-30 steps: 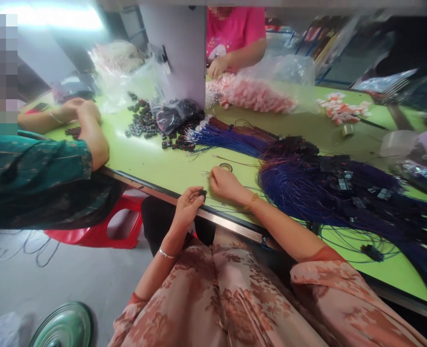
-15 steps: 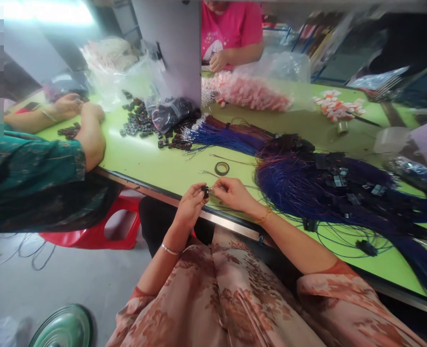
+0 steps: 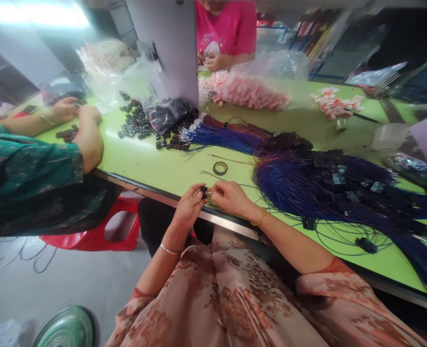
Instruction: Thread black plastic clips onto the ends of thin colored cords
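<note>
In the head view, my left hand point(image 3: 189, 208) is closed on a small black connector housing point(image 3: 204, 192) just over the table's front edge. My right hand point(image 3: 232, 197) meets it from the right, thumb and forefinger pinched on a thin wire whose light-coloured end point(image 3: 209, 193) touches the housing or lies right beside it. Most of that wire is hidden by the fingers. Beyond my hands lie a roll of dark tape point(image 3: 220, 173) and a few loose wires point(image 3: 231, 160). A large tangle of blue wires point(image 3: 281, 180) spreads to the right of my right hand.
Black connector housings point(image 3: 135, 124) are heaped at the back left beside a grey pillar point(image 3: 173, 53). One co-worker's arm point(image 3: 90, 140) rests at the left; another co-worker in pink point(image 3: 231, 29) sits opposite behind pink-white parts point(image 3: 252, 91). A red stool point(image 3: 126, 226) stands below left.
My right hand has tilted and dropped slightly, with more of the light wire end showing at the housing. The left hand keeps its hold. The whole view has shifted a little.
</note>
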A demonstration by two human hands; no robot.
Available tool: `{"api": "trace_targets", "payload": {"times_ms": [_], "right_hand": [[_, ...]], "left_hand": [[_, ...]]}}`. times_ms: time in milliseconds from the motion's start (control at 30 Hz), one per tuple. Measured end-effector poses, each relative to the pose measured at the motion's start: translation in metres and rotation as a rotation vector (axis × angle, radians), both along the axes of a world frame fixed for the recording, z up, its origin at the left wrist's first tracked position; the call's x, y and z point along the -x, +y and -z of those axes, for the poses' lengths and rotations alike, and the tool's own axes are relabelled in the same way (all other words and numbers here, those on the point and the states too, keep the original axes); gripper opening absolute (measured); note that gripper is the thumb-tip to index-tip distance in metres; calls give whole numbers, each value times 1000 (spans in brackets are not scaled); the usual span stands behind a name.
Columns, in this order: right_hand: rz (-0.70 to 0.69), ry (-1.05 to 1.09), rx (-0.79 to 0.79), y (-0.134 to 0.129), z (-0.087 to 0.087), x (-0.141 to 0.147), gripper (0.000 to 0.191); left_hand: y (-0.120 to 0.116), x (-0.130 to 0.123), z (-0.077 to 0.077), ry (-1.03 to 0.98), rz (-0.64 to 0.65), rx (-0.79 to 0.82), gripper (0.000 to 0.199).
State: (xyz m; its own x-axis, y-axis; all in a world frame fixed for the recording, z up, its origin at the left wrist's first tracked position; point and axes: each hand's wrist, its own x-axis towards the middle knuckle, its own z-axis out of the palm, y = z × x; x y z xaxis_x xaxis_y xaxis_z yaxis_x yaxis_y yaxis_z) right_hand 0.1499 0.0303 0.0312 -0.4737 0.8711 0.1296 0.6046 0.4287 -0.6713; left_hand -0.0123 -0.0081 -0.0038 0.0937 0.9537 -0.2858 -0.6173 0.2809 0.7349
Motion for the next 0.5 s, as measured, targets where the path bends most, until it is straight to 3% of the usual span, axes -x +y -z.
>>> {"api": "trace_targets", "payload": {"times_ms": [400,500], "right_hand": [[-37,28,7,-1,5,1,17],[-91,-22,-98,1,8,-1,16]], "left_hand": [[-3,-5,3,52,-63,-18,37],[-1,-5,3,77,-78,5,35]]}}
